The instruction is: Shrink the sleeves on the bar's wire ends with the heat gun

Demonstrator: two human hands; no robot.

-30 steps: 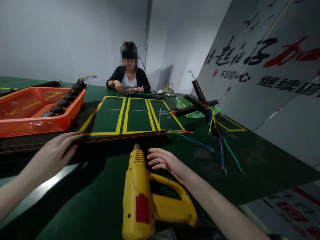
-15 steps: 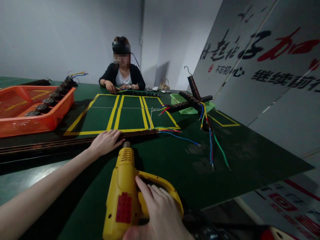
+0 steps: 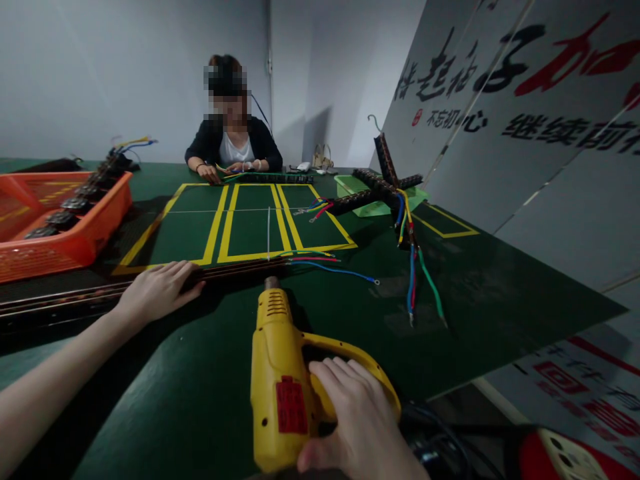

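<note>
My right hand (image 3: 357,407) is wrapped round the handle of a yellow heat gun (image 3: 275,340) with a red label. The gun's metal nozzle points away from me, close to the near side of a long dark wire harness (image 3: 240,269). My left hand (image 3: 160,288) lies over this harness further left, fingers across the top and thumb on the near side, gripping it against the table. Blue, red and green wires (image 3: 336,269) with end terminals come out of its right end. A white cable tie (image 3: 269,233) sticks up from the harness near that end.
An orange basket (image 3: 107,220) with dark parts stands left. A green basket (image 3: 373,208) at the right carries crossed dark harnesses (image 3: 385,190) with hanging wires. Yellow tape marks the table (image 3: 480,313). A co-worker (image 3: 235,143) sits opposite. A red power strip (image 3: 555,457) is lower right.
The heat gun in my right hand has moved right along the harness, towards the cable tie. My left hand sits further left in view, still on the harness. The view has shifted slightly.
</note>
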